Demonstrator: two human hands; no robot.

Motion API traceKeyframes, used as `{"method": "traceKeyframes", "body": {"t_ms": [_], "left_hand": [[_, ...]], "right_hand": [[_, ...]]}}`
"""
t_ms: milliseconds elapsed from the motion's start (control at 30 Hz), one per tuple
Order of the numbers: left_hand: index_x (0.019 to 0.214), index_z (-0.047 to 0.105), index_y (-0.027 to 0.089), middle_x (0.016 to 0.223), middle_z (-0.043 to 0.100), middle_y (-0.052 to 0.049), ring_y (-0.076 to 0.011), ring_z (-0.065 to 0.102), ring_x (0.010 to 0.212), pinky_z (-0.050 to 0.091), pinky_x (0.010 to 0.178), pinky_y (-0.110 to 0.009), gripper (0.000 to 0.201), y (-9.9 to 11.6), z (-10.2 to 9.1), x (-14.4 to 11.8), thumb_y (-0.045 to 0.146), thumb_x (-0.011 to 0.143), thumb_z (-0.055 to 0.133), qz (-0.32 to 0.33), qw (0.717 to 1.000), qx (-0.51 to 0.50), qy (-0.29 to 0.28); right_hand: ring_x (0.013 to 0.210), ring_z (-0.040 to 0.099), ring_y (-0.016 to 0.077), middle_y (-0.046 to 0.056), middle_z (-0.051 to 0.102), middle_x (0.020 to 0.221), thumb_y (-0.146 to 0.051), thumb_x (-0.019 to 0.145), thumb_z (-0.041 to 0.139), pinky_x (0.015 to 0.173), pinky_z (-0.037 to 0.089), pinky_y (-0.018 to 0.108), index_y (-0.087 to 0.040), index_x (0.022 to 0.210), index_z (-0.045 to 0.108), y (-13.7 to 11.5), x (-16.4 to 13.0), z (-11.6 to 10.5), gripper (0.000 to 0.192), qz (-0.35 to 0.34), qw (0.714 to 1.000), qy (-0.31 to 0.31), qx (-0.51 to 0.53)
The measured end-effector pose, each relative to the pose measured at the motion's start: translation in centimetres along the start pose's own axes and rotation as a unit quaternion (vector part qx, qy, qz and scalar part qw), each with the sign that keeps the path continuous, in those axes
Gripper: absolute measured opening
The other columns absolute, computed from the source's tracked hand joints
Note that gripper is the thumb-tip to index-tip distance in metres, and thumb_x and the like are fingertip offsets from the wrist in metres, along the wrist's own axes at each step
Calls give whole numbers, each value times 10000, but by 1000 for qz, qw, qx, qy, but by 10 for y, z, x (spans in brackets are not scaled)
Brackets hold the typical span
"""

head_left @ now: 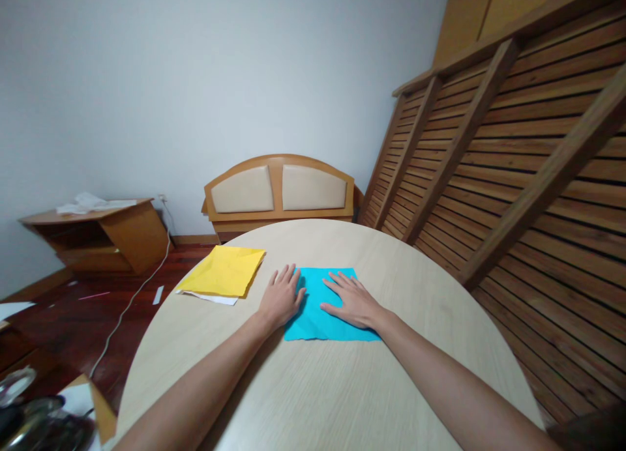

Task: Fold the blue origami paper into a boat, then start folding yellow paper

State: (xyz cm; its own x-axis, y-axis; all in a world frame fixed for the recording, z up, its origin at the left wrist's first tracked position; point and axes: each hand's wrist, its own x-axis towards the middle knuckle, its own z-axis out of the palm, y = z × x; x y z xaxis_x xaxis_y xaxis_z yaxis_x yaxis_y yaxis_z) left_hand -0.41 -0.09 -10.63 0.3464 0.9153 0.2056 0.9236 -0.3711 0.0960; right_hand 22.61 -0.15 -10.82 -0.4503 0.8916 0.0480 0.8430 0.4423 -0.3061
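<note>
A sheet of blue paper lies flat on the round table, its near edge slightly ragged. My left hand rests over its left edge, fingers spread and pointing away from me. On the right part of the sheet lies my right hand, palm down with the fingers apart and the thumb toward the middle. Neither hand grips anything. To the left of my left hand is a creased yellow sheet of paper, with white paper showing beneath its near edge.
Behind the table stands a wooden headboard with two cream panels. A slatted wooden frame leans along the right side. A low cabinet sits at the far left, and a white cable runs across the floor.
</note>
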Motion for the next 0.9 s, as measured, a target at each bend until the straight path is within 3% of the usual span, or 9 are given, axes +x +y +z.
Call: {"method": "traceKeyframes", "body": {"t_ms": [133,300,533,700,800,900], "left_hand": [[1527,315,191,1622,230,-84,-227,177,1506,191,1220,-434,560,18,4,-5,399,1008,345,104,991,-59,-58],[1549,273,194,1627,188,-73,-245,138,1511,161,1218,-476,602,18,9,-5,474,1016,292,97,987,-67,-110],[1553,275,171,1631,165,-91,-317,98,1509,154,1211,-496,643,15,7,-6,523,1015,266,77,989,-54,-113],[1546,292,178,1632,181,-95,-327,111,1508,171,1205,-493,634,19,7,-9,517,1011,270,63,992,-48,-100],[1516,347,162,1605,274,-128,-349,211,1485,237,1178,-504,623,22,0,-11,496,990,331,69,994,-28,-81],[1300,569,151,1395,546,-162,-355,496,1295,384,1077,-498,468,23,-9,-10,409,930,444,62,997,-2,-49]], "right_hand": [[1496,178,327,73,260,1618,-798,841,393,1208,86,523,-259,1520,377,-2,-2,0,868,-16,1000,4,-5],[1509,115,331,43,177,1640,-819,810,418,1214,81,518,-293,1555,279,8,-4,-3,922,-27,999,-39,1],[1512,82,338,81,157,1641,-829,829,339,1204,57,556,-228,1566,248,34,-9,-11,956,70,997,-8,-36],[1506,148,296,68,267,1616,-752,871,386,1221,35,496,-207,1538,334,12,-9,-12,863,-14,999,42,-31],[1505,150,305,51,255,1622,-742,886,373,1220,49,497,-243,1542,327,-6,-10,-8,825,-57,998,9,-5],[1507,113,337,70,212,1633,-774,853,407,1210,67,527,-247,1553,298,-15,-14,-3,882,-61,997,-42,5]]}}
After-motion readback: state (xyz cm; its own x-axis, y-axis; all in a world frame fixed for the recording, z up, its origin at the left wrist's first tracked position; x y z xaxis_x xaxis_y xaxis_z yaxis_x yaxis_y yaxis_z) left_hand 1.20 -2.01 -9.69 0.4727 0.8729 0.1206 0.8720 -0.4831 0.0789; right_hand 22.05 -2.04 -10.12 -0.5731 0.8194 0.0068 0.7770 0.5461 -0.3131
